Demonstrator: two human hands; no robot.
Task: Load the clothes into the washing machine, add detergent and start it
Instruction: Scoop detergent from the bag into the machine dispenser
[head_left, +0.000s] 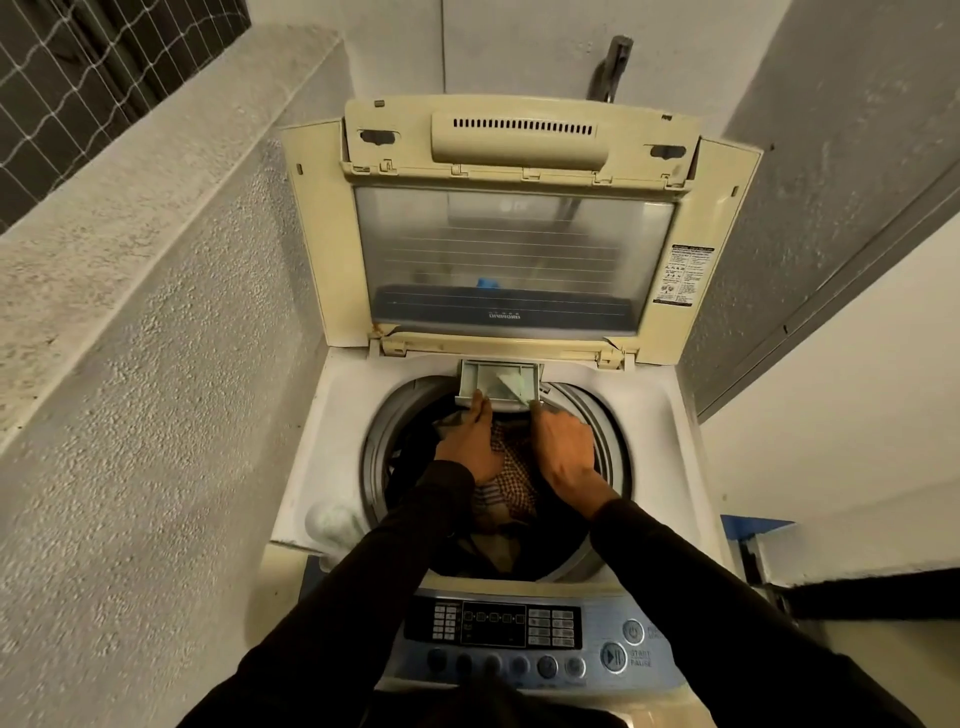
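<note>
head view: clothes (506, 475) fill the drum, both hands at the twelve o'clock detergent drawer (497, 383), left hand (470, 441) flat-fingered, right hand (563, 447) grip unclear; start button (613, 657) untouched.

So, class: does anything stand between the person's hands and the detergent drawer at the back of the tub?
Nothing visible does. The left hand already touches the drawer at its front edge, and the right hand reaches its right corner. The clothes lie below, out of the way.

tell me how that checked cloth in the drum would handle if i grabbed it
The checked cloth lies crumpled among the other clothes, so it would probably hang limp and floppy. It looks thin, so likely light. It may drag neighbouring garments along.
</note>
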